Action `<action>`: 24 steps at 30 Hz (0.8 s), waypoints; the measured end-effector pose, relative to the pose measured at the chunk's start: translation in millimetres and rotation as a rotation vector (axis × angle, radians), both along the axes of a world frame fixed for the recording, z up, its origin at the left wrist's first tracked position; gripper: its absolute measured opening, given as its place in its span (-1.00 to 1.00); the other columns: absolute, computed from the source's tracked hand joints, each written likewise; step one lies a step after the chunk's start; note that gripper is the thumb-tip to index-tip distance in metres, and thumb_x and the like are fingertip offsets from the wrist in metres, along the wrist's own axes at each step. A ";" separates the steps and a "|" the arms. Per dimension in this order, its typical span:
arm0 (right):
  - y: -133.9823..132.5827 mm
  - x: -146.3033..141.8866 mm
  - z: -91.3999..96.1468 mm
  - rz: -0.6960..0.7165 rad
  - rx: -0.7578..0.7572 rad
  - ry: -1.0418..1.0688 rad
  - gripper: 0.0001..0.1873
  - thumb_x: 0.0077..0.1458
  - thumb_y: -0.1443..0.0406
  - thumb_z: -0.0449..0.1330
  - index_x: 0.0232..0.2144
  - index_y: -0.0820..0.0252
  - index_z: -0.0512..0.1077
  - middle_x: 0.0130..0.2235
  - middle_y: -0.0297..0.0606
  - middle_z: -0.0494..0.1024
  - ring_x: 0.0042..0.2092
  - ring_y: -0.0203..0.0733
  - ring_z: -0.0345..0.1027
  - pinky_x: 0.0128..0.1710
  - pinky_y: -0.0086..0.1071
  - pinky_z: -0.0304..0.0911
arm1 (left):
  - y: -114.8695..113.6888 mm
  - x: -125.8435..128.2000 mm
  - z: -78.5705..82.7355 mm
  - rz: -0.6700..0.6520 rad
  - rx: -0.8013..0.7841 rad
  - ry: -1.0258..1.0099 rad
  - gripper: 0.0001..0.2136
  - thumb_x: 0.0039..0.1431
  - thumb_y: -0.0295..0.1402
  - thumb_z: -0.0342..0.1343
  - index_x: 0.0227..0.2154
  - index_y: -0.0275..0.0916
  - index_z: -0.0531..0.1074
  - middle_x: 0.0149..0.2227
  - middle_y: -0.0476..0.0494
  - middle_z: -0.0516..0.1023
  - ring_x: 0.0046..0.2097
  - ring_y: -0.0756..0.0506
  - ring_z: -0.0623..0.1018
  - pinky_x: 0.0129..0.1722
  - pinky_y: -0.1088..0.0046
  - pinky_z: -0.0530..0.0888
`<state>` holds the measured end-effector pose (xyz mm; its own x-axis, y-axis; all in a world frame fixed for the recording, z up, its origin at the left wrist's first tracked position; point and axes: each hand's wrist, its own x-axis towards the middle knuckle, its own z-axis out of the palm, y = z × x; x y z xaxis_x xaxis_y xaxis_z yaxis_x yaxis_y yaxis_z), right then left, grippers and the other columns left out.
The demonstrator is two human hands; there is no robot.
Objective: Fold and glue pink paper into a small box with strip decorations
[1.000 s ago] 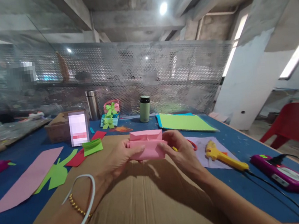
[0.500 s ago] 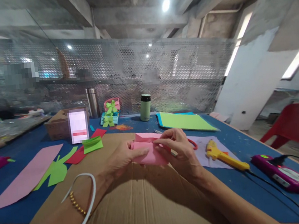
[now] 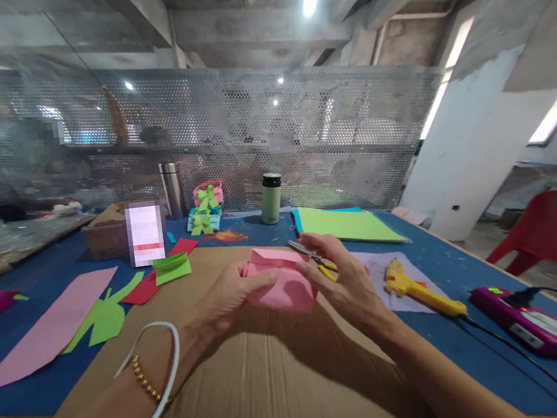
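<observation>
A folded pink paper piece (image 3: 283,292), shaped like a small pouch with a raised flap along its top, is held over the cardboard. My left hand (image 3: 238,294) grips its left side, the thumb lying across the front. At the right edge, my right hand (image 3: 344,282) has its fingers spread, and its thumb tip is close to the paper; whether it touches I cannot tell. Just behind the right fingers lies a pair of pliers (image 3: 326,269) with yellow on the handles, partly hidden by that hand.
Cardboard (image 3: 228,389) covers the blue table. Right are a yellow glue gun (image 3: 423,293), its cord, and a purple power strip (image 3: 533,327). Left lie pink paper (image 3: 55,328) and green cut-outs (image 3: 107,320). Behind stand a green bottle (image 3: 271,200), steel flask (image 3: 172,191) and cardboard box (image 3: 105,235).
My right fingers have come off the pink paper's top edge and spread apart, so the pliers behind show more. The left hand keeps its hold in nearly the same place.
</observation>
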<state>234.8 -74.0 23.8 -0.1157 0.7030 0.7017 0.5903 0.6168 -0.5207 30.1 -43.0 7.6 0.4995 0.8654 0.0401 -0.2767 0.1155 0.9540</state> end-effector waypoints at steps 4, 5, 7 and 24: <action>4.7 -3.1 -4.4 0.194 -0.391 0.224 -0.57 0.10 0.12 0.27 -0.02 0.18 0.42 -0.15 -0.16 0.58 -0.20 -0.14 0.46 -0.24 -0.27 0.37 | -0.5 0.4 -0.4 -0.002 0.032 0.005 -0.55 -0.11 -0.20 0.43 -0.14 -0.32 0.61 -0.26 -0.24 0.66 -0.30 -0.06 0.58 -0.27 0.50 0.46; 5.6 -4.4 -5.3 0.231 -0.423 0.282 -0.62 0.09 0.13 0.27 -0.08 0.18 0.43 -0.18 -0.18 0.58 -0.24 -0.17 0.45 -0.29 -0.31 0.35 | -0.3 0.7 -1.3 0.003 0.035 0.007 -0.55 -0.10 -0.19 0.43 -0.14 -0.33 0.61 -0.28 -0.24 0.66 -0.31 -0.06 0.58 -0.28 0.50 0.45; 7.0 -6.5 -6.3 0.258 -0.435 0.358 -0.69 0.04 0.17 0.29 -0.19 0.17 0.41 -0.26 -0.25 0.58 -0.30 -0.23 0.43 -0.36 -0.38 0.31 | 0.5 1.4 -3.5 0.012 0.033 0.012 -0.55 -0.11 -0.20 0.43 -0.15 -0.35 0.61 -0.30 -0.23 0.66 -0.31 -0.05 0.58 -0.28 0.52 0.45; 12.0 -4.4 -10.7 0.192 -0.646 0.587 -0.55 -0.14 -0.04 0.40 -0.46 0.23 0.48 -0.50 -0.35 0.44 -0.47 -0.34 0.23 -0.48 -0.44 0.11 | 0.7 2.0 -4.7 0.071 0.077 0.021 -0.55 -0.07 -0.23 0.41 -0.11 -0.35 0.59 -0.27 -0.24 0.66 -0.33 -0.04 0.58 -0.28 0.49 0.46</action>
